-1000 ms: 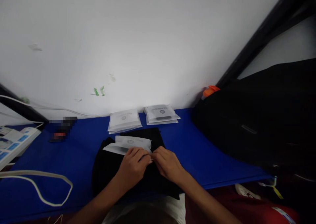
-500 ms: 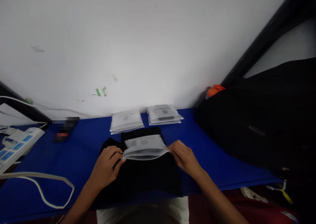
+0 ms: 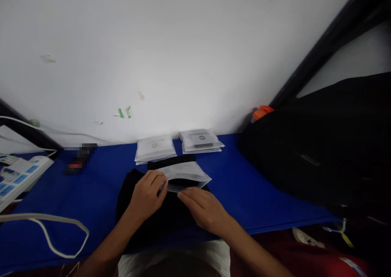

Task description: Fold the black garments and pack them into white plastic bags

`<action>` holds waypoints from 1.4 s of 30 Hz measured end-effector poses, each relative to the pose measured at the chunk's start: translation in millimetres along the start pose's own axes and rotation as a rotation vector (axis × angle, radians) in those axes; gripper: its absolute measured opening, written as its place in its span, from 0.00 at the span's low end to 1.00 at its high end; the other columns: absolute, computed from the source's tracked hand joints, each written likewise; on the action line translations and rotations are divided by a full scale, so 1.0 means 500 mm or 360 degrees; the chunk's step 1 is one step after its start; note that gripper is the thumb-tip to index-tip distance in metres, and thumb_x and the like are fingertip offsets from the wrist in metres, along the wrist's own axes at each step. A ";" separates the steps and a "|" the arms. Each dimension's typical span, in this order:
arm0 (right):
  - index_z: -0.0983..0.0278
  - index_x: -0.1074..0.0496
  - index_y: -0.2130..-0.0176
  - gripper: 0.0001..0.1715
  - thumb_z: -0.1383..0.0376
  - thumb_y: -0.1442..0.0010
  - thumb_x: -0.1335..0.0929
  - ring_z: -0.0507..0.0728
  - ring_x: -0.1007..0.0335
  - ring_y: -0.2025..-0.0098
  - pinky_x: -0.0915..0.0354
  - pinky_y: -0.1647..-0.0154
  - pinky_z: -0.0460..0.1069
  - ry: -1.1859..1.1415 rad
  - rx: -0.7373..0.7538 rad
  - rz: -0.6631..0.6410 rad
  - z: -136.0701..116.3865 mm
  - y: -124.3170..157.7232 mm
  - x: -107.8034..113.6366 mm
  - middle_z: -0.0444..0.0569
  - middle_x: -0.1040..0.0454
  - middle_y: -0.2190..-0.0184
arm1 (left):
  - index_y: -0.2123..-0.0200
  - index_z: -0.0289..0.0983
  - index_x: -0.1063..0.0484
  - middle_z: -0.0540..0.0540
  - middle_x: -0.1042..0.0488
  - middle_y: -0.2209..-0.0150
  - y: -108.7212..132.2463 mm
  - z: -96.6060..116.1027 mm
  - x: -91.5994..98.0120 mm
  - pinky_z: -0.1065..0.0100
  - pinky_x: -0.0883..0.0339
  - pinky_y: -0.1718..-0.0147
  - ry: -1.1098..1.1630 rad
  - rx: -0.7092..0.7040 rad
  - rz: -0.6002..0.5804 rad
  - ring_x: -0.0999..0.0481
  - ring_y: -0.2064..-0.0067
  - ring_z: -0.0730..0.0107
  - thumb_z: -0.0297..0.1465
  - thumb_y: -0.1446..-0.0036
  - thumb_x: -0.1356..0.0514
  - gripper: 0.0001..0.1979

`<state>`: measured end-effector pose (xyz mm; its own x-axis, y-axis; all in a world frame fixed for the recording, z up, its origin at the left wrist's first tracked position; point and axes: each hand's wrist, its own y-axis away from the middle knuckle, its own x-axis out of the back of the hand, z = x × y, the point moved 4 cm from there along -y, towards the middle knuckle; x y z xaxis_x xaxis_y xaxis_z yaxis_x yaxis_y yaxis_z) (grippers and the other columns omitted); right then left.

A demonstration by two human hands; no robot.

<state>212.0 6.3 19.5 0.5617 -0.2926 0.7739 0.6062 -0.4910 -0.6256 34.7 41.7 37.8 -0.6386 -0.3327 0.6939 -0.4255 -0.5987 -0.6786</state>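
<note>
A blue surface is seen below a white wall. A black garment is laid on it at 6 o'clock in the view, close to the person. A translucent plastic bag is rested on the garment's far end. Its mouth is turned toward the person and gapes a little, dark inside.

The left hand is placed at 8 o'clock of the bag. Its grip is clamped on the bag's left edge, with fingertips pinched at the mouth corner. The right hand is laid on the garment at 6 o'clock of the bag. Its grip is apart, fingers stretched flat, tips just beside the bag's lower lip. Contact with the bag cannot be told.

Two piles of sealed packets are set at 12 o'clock of the bag, against the wall: the left stack and the right stack, side by side but apart.

A power strip is seen at 9 o'clock, at the surface's edge, and a white cable is looped at 8 o'clock. A large black bag is piled at 3 o'clock, with an orange cap at its top left. Green marks are noted on the wall.
</note>
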 end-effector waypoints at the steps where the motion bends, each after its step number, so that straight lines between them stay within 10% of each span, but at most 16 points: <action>1: 0.68 0.39 0.40 0.27 0.77 0.37 0.41 0.59 0.29 0.49 0.30 0.49 0.54 -0.0001 -0.0013 -0.0112 -0.005 -0.014 -0.018 0.57 0.25 0.53 | 0.64 0.36 0.32 0.44 0.27 0.65 -0.003 0.001 0.000 0.63 0.29 0.60 -0.0008 -0.0004 0.0008 0.28 0.61 0.65 0.22 0.38 0.43 0.04; 7: 0.70 0.37 0.40 0.28 0.75 0.40 0.37 0.63 0.31 0.47 0.31 0.47 0.57 0.0052 -0.0366 -0.0765 0.012 -0.046 -0.092 0.64 0.30 0.47 | 0.64 0.36 0.32 0.44 0.27 0.65 -0.003 -0.003 -0.001 0.63 0.29 0.60 -0.0061 -0.0010 -0.0012 0.27 0.61 0.65 0.23 0.37 0.45 0.05; 14: 0.70 0.38 0.41 0.25 0.74 0.37 0.39 0.62 0.37 0.41 0.38 0.39 0.58 -0.0114 -0.0159 -0.0472 0.015 -0.051 -0.050 0.61 0.32 0.44 | 0.64 0.38 0.32 0.44 0.26 0.65 0.000 -0.008 0.005 0.63 0.28 0.60 -0.0045 0.0040 -0.0006 0.26 0.61 0.65 0.24 0.37 0.45 0.05; 20: 0.69 0.41 0.40 0.32 0.77 0.43 0.36 0.65 0.27 0.53 0.31 0.54 0.57 0.0194 -0.0567 -0.0834 0.057 -0.045 -0.102 0.63 0.27 0.52 | 0.64 0.37 0.32 0.45 0.26 0.65 -0.005 -0.001 -0.006 0.62 0.28 0.60 0.0009 0.0017 -0.0043 0.26 0.61 0.64 0.24 0.37 0.45 0.04; 32: 0.68 0.29 0.54 0.19 0.68 0.47 0.36 0.60 0.30 0.65 0.34 0.67 0.53 -0.0056 0.0117 -0.0629 0.012 -0.020 -0.035 0.55 0.24 0.67 | 0.46 0.37 0.33 0.40 0.24 0.52 0.037 -0.009 -0.049 0.55 0.27 0.53 0.0055 0.0067 -0.0656 0.24 0.50 0.58 0.22 0.42 0.46 0.20; 42: 0.67 0.35 0.46 0.22 0.67 0.36 0.46 0.60 0.30 0.50 0.33 0.55 0.56 -0.0322 0.0294 -0.0152 -0.018 -0.015 0.054 0.55 0.22 0.56 | 0.45 0.39 0.30 0.44 0.21 0.52 -0.041 -0.093 0.055 0.63 0.28 0.51 -0.0338 0.0016 0.0552 0.21 0.53 0.65 0.22 0.38 0.47 0.20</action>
<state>217.6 -5.1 46.0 0.5866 -0.0735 0.8065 0.7438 -0.3450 -0.5724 -3.9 78.7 59.7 -0.5961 -0.6588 0.4590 -0.2009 -0.4312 -0.8796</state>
